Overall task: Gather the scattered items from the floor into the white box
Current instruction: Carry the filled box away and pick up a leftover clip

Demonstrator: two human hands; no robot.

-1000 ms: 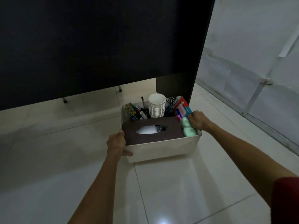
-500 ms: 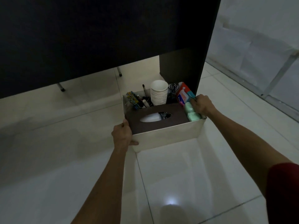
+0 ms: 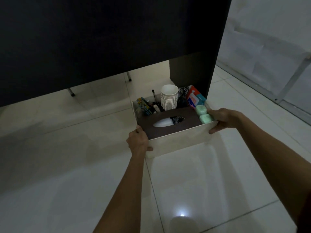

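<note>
**White box held at both ends**

The white box (image 3: 178,140) is gripped at its near-left corner by the left hand (image 3: 138,140) and at its right end by the right hand (image 3: 222,118), close to a dark panel (image 3: 101,39). A brown tissue box (image 3: 170,127), stacked paper cups (image 3: 169,100) and green packs (image 3: 202,114) are seen inside.

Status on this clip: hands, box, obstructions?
Left hand grips white box at near-left corner; right hand grips right end. Inside: tissue box, paper cups. Dark panel close behind.

Dim, murky view, small light glare on glossy floor (image 3: 182,215), wide-angle bending
</note>
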